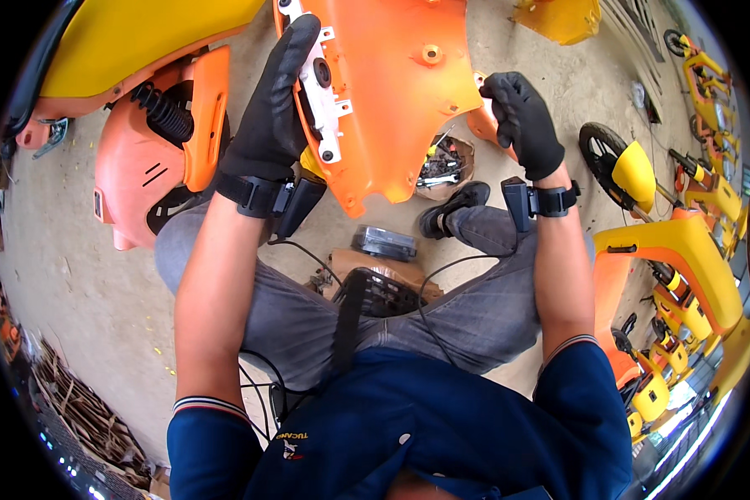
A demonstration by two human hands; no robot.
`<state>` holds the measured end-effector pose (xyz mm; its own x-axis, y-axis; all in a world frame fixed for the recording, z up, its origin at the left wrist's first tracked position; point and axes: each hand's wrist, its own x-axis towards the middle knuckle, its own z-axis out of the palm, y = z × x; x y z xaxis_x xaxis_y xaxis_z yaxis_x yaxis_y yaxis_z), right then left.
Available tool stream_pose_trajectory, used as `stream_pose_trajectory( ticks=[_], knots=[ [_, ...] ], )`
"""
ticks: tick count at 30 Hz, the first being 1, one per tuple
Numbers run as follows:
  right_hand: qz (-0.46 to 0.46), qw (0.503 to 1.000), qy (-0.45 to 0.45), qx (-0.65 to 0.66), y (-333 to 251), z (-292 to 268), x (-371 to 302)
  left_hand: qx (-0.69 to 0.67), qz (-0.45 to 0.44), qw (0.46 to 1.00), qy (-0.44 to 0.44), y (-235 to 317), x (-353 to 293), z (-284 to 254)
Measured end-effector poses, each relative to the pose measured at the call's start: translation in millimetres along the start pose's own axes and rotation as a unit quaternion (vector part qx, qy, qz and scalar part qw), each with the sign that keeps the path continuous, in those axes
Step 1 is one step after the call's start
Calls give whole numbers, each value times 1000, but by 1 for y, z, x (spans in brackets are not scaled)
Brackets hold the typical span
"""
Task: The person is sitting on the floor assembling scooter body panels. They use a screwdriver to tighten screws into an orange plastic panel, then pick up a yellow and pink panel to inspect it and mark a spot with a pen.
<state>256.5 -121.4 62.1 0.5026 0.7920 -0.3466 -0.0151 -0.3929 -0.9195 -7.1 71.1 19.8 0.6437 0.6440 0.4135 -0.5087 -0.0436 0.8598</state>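
Note:
My left hand (268, 121), in a black glove, is closed on the left edge of an orange plastic body panel (383, 92). Along that edge runs a white bracket (317, 92) with small tabs and a round black piece in it. The panel is raised in front of me and has several round screw bosses. My right hand (527, 125), also gloved, is at the panel's right side with its fingers curled in. Behind those fingers shows a smaller orange piece (485, 125); whether they grip it or something small, I cannot make out.
Left of me stands an orange scooter body (133, 175) with a black coil shock absorber (162, 112). Between my legs are a box of hardware (472, 167) and a clear plastic case (383, 242). Yellow scooters (700, 192) line the right; flattened cardboard (83, 408) lies lower left.

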Motion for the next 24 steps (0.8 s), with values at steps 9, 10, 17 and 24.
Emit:
stream_pose_trajectory(
  ticks=[9,10,17,24],
  knots=[
    [167,984,-59,-26,130,-34,20,278,31,960,29,8,-1,-1],
    [181,980,-56,-56,158,-42,27,260,17,965,35,8,0,2],
    [328,936,40,121,306,-13,57,25,-63,996,54,20,3,6],
    [161,909,61,-381,404,10,78,433,4,901,16,21,-3,5]
  ],
)
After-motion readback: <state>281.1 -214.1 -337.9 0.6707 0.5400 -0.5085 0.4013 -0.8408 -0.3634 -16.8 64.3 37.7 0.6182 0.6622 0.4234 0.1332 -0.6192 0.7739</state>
